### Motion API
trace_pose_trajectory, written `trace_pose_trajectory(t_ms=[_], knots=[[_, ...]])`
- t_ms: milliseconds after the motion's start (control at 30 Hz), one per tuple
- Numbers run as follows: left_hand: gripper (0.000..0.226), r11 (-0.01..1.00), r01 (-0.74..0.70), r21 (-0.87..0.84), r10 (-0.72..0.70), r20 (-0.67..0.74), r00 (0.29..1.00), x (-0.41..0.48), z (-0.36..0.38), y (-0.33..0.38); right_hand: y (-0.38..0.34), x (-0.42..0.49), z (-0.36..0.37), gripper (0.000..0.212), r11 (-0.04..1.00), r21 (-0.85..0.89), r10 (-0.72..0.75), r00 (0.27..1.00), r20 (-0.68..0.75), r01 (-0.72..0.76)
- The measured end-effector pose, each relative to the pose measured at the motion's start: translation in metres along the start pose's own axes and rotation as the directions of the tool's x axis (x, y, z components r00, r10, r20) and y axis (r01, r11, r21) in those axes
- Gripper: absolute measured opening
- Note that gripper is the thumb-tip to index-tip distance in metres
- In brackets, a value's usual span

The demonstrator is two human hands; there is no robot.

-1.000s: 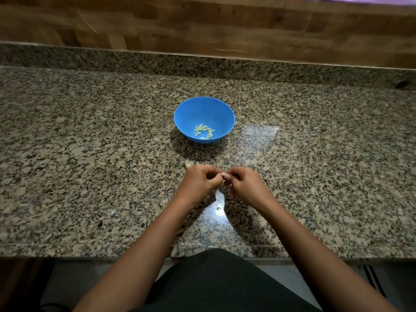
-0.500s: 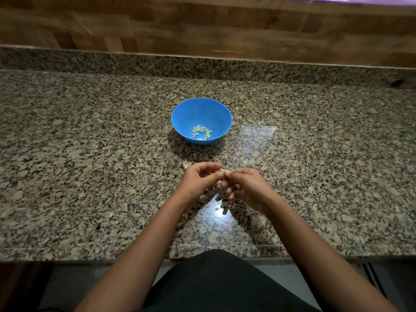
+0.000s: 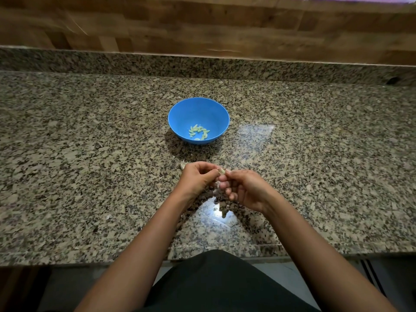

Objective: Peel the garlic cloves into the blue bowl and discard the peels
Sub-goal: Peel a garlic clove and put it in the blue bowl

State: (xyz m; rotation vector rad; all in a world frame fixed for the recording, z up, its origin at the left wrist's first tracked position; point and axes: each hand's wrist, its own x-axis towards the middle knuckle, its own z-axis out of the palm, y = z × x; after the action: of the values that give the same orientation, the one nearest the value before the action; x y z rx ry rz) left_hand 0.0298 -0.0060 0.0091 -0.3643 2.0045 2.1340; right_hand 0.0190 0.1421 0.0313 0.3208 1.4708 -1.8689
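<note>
1. A small pale garlic clove (image 3: 221, 171) is pinched between the fingertips of both hands; most of it is covered by the fingers, so it cannot be told how much skin is left on it.
2. A pale scrap (image 3: 182, 165) is half hidden behind the left hand (image 3: 197, 177); whether it is a peel or a clove cannot be made out.
3. Small pale bits (image 3: 222, 211) lie on the counter under the hands, blurred by a bright reflection and hard to identify.
4. The left hand is held above the counter with fingers curled, thumb and forefinger pressed on the clove's left end.
5. The right hand (image 3: 244, 190) is held just beside it, palm turned partly up, with the fingertips (image 3: 227, 174) pinching the clove's right end and the other fingers loosely curled beneath.
6. Both bare forearms are angled inward from the lower edge, where they are cut off.
7. The blue bowl (image 3: 216, 113), round and smooth, is set beyond the hands, well apart from them; a loose cluster of peeled cloves (image 3: 199, 132), pale green-white and crescent shaped, lies at its bottom.
8. The countertop (image 3: 78, 154) is polished speckled granite, backed by a wooden wall (image 3: 202, 25) of jointed blocks.
</note>
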Motion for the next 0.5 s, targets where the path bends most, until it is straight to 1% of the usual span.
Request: trace_pose_trajectory(t_ms=[67,133,200,233,267,333,433,500], knots=[[0.002,0.999,0.008,0.052,-0.006,-0.022,1.0,0.003,-0.001,-0.002,0.002,0.002,-0.004,0.023,0.997,-0.059,-0.05,0.996,-0.071,0.045],[0.002,0.98,-0.007,0.198,0.018,-0.056,0.998,0.005,-0.003,-0.005,0.004,0.006,-0.01,0.018,0.977,-0.185,-0.141,0.973,-0.181,0.107],[0.003,0.898,-0.059,0.435,0.091,-0.054,0.994,0.004,-0.003,-0.008,0.003,0.013,-0.016,0.015,0.932,-0.335,-0.247,0.921,-0.3,0.141],[0.003,0.849,-0.086,0.522,0.127,-0.043,0.991,0.003,-0.003,-0.01,0.001,0.017,-0.018,0.014,0.894,-0.424,-0.311,0.886,-0.345,0.148],[0.004,0.815,-0.102,0.571,0.146,-0.032,0.989,0.002,-0.003,-0.011,-0.001,0.022,-0.02,0.013,0.843,-0.516,-0.377,0.849,-0.37,0.149],[0.007,0.78,-0.102,0.618,0.149,-0.026,0.988,0.001,-0.002,-0.013,-0.005,0.032,-0.02,0.012,0.759,-0.636,-0.462,0.805,-0.371,0.142],[0.008,0.734,-0.104,0.671,0.17,-0.033,0.985,0.0,-0.002,-0.015,-0.004,0.039,-0.02,0.017,0.695,-0.711,-0.486,0.801,-0.351,0.11],[0.004,0.731,-0.109,0.673,0.197,-0.056,0.979,-0.002,-0.003,-0.017,0.002,0.035,-0.018,0.022,0.597,-0.794,-0.548,0.779,-0.305,0.11]])
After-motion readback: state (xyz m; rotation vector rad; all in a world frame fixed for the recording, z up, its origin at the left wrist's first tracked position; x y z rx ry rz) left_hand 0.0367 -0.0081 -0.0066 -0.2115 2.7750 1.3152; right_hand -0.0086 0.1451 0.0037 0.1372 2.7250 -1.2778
